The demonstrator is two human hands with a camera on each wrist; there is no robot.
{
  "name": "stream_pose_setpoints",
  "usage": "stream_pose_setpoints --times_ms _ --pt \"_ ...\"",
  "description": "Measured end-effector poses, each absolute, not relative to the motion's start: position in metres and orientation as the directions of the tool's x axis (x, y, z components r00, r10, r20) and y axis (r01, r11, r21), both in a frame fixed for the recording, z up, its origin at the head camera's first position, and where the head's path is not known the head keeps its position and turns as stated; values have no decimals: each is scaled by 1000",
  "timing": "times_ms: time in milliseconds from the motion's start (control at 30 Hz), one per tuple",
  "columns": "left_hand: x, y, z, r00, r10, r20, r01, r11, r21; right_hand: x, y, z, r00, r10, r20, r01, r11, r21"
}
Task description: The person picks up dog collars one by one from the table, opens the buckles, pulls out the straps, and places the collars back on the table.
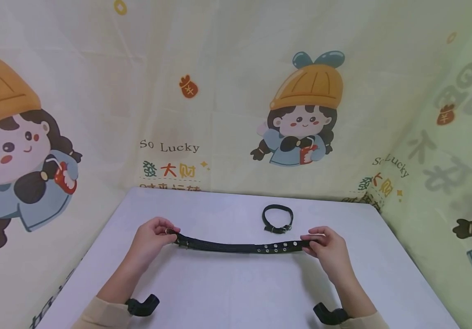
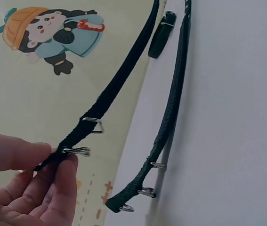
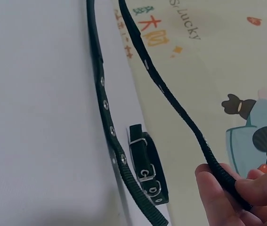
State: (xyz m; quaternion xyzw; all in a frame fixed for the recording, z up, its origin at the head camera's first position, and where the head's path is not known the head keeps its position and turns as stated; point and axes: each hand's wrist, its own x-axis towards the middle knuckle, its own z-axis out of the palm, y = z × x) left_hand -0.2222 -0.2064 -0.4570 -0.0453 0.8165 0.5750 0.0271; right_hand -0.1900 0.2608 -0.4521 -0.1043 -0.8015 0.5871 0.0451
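My left hand [image 1: 151,237] pinches the buckle end of a black collar [image 2: 119,77] between thumb and fingers. At its other end, my right hand [image 1: 329,251] grips the plain tip, so the strap spans between both hands above the table. A second unfastened black collar [image 2: 171,110] lies stretched out on the tabletop below; in the head view the two straps overlap. Metal eyelets [image 3: 106,104] line its right part, and a buckle [image 2: 147,191] is at its left end. Beyond, near my right hand, a buckled collar [image 3: 160,165] stands as a closed loop.
The white table [image 1: 227,292] reaches back to a cloth backdrop [image 1: 227,114] printed with cartoon figures and lettering, which also rises on both sides. Black wrist mounts [image 1: 142,305] jut inward from both forearms over the near part of the table.
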Motion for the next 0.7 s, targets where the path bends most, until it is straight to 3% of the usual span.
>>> stream_pose_setpoints --times_ms 700 --pt "-218 -214 -490 -979 -51 -198 -200 439 876 -189 265 -481 -967 157 -200 241 318 -917"
